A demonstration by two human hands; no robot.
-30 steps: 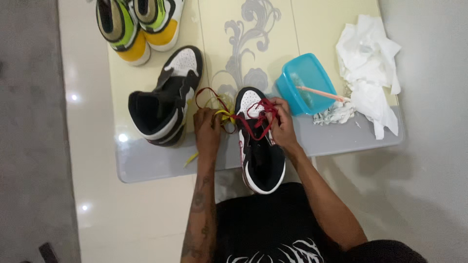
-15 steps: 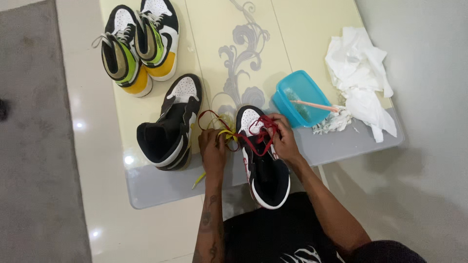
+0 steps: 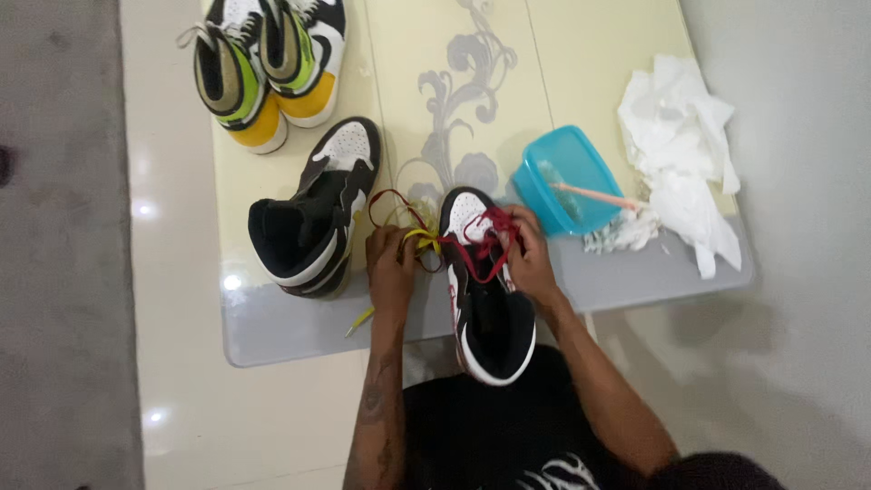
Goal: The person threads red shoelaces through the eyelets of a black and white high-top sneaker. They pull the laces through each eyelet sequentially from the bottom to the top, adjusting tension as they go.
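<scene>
Both hands on black-white sneaker (image 3: 485, 299) at desk (image 3: 290, 327) near edge, heel overhanging toward lap for reach. Left hand (image 3: 392, 263) fingers pinched on yellow lace (image 3: 419, 238); right hand (image 3: 526, 254) fingers clamped on red lace (image 3: 481, 245), steadying tongue. Matching sneaker (image 3: 313, 222) just left.

Two bare forearms reach up from the 6 o'clock edge of the view toward the centre, the left one tattooed along its length and running nearly straight up, the right one angling in from about 5 o'clock. The left hand (image 3: 392, 263) sits just left of centre, fingers curled and pinched shut. The right hand (image 3: 526, 259) sits just right of centre at the same height, its fingers bent inward toward 9 o'clock and closed in a pinch.
</scene>
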